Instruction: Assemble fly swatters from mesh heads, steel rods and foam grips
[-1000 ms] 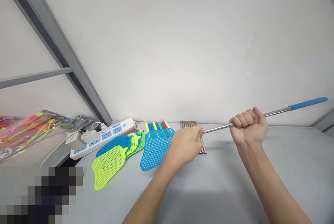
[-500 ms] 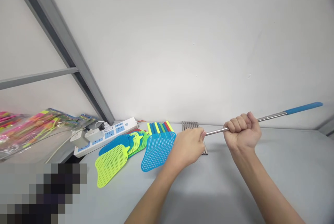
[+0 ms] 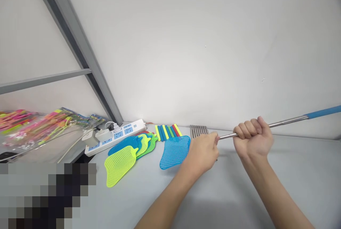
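A fly swatter with a blue perforated head (image 3: 176, 152), a metal telescopic rod (image 3: 287, 121) and a blue handle (image 3: 323, 112) is held above the table, slanting up to the right. My left hand (image 3: 204, 152) is closed around it near the head, hiding the joint between head and rod. Farther along the rod, my right hand (image 3: 253, 136) is wrapped in a fist. The handle runs out of view at the right edge. Behind my left hand lie several metal rods (image 3: 199, 130), partly covered, beside a row of coloured handle tubes (image 3: 169, 133).
Loose swatter heads, with a yellow-green one (image 3: 121, 163) in front, overlap on the grey table (image 3: 301, 172). A white power strip (image 3: 137, 126) with plugs lies behind them. Plastic-wrapped colourful items (image 3: 39, 126) are at the far left. A grey metal frame (image 3: 87, 51) stands against the wall.
The view has shifted, so the table things appear farther right. Both hands still grip the swatter, whose handle now passes beyond the right edge.
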`<act>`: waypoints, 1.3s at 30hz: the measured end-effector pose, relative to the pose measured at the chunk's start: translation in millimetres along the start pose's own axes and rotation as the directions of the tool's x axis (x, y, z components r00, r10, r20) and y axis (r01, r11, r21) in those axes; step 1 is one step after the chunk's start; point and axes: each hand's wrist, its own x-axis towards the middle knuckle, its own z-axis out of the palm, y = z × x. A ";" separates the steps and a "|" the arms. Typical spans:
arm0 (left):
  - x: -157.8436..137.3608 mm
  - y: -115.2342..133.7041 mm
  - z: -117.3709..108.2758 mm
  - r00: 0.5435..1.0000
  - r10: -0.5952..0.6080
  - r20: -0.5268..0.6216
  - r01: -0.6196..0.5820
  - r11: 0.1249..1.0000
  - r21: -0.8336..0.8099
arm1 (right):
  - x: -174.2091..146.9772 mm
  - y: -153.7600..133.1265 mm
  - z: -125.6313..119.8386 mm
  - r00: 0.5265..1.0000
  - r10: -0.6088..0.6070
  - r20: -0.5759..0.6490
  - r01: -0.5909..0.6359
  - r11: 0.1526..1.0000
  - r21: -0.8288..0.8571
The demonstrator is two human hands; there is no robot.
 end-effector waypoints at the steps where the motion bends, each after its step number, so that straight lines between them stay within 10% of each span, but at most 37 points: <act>1: 0.8 -0.3 1.8 1.000 0.006 0.000 -0.006 1.000 -0.017 | 0.2 -1.8 0.9 1.000 -0.007 0.000 0.007 1.000 -0.020; 13: -5.3 25.8 -6.6 0.947 0.034 -0.320 -0.146 0.932 -0.331 | 8.8 -6.0 -9.0 0.999 -0.049 0.011 0.049 0.997 -0.055; 16: -9.5 42.9 6.3 0.961 0.002 -0.276 -0.198 0.701 -0.685 | 9.2 -6.9 -10.6 0.998 -0.058 0.025 0.059 0.998 -0.036; 18: -9.6 49.3 22.8 0.985 -0.122 -0.120 -0.071 0.348 -0.935 | 9.1 -6.6 -10.8 0.998 -0.054 0.043 0.054 0.998 -0.018; 20: -6.9 49.9 38.6 0.980 -0.183 0.076 0.072 -0.028 -0.997 | 9.3 -5.8 -11.0 0.997 -0.048 0.064 0.048 0.999 0.003; 23: 0.8 41.1 47.9 0.900 -0.402 0.166 0.056 -0.271 -0.961 | 10.2 -4.4 -12.0 0.997 -0.037 0.070 0.034 0.999 0.033; 28: 14.9 16.8 27.8 0.801 -0.583 0.134 -0.107 -0.361 -0.927 | 10.3 -1.2 -11.3 0.998 -0.023 0.057 0.019 0.998 0.058; 39: 28.2 -13.5 -10.3 0.797 -0.592 0.120 -0.263 -0.519 -0.814 | -0.6 16.1 2.0 0.982 0.171 0.082 -0.181 0.975 0.132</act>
